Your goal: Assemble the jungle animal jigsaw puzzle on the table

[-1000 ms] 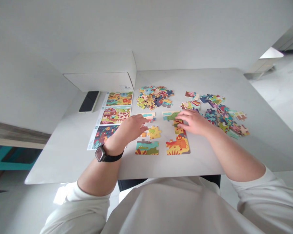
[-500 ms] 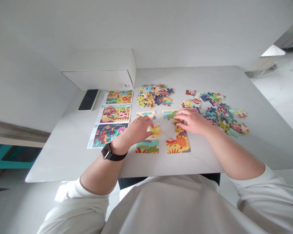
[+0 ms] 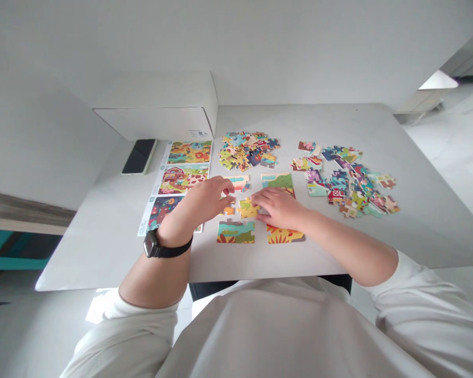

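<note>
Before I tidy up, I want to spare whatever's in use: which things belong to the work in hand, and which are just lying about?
Belonging:
yellow puzzle piece at the right hand
crocodile section
left heap and right heap of loose pieces
picture sheet, probably for reference

Apparently just lying about:
phone
white box

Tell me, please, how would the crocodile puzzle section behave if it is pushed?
The crocodile puzzle section would likely slide without rolling, since it lies flat on the table. It is probably light, as it looks thin. It seems fairly stiff, showing no visible curl.
</note>
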`<state>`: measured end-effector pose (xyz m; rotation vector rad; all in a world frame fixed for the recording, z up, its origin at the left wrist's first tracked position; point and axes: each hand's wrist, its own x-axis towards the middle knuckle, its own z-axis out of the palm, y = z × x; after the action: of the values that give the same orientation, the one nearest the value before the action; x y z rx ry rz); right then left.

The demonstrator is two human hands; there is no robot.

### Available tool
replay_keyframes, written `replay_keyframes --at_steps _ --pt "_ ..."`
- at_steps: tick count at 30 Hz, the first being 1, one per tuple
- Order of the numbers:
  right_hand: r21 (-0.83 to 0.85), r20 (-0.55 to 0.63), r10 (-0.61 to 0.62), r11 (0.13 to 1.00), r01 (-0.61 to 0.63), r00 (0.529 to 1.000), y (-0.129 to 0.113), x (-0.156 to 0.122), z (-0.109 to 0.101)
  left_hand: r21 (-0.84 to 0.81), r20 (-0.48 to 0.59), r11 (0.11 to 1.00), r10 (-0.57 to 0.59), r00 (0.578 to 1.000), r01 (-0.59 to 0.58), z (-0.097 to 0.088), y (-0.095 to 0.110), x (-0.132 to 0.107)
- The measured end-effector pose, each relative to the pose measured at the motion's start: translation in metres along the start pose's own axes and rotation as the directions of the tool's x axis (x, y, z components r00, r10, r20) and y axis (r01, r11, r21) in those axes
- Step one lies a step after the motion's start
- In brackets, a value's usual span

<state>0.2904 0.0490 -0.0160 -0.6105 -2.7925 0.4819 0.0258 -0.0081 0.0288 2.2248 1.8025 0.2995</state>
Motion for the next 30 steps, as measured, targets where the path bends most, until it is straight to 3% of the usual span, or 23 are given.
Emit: replay_keyframes --at_steps 7,16,22,30 --pt "-0.025 -0.008 0.024 0.999 -0.024 1.000 0.001 0.004 0.004 0.028 0.005 0.998 -0.053 0.999 0.052 -0.005 0.006 -0.002" --pt "0.029 -0.133 -0.044 0.998 0.048 0.990 0.013 -0.020 -0.017 0.008 0.160 0.997 -0.072 0.984 0.072 -0.007 0.010 -0.005" --pt "0.025 -0.032 -0.064 0.998 0.065 0.997 0.004 -0.031 -0.026 0.021 0.394 0.999 0.023 0.919 -0.034 -0.004 0.029 -0.008" --pt "0.023 0.115 -0.085 0.996 0.083 0.990 -0.015 -0.039 -0.022 0.056 0.431 0.997 0.030 0.902 -0.059 0.012 0.032 -0.008"
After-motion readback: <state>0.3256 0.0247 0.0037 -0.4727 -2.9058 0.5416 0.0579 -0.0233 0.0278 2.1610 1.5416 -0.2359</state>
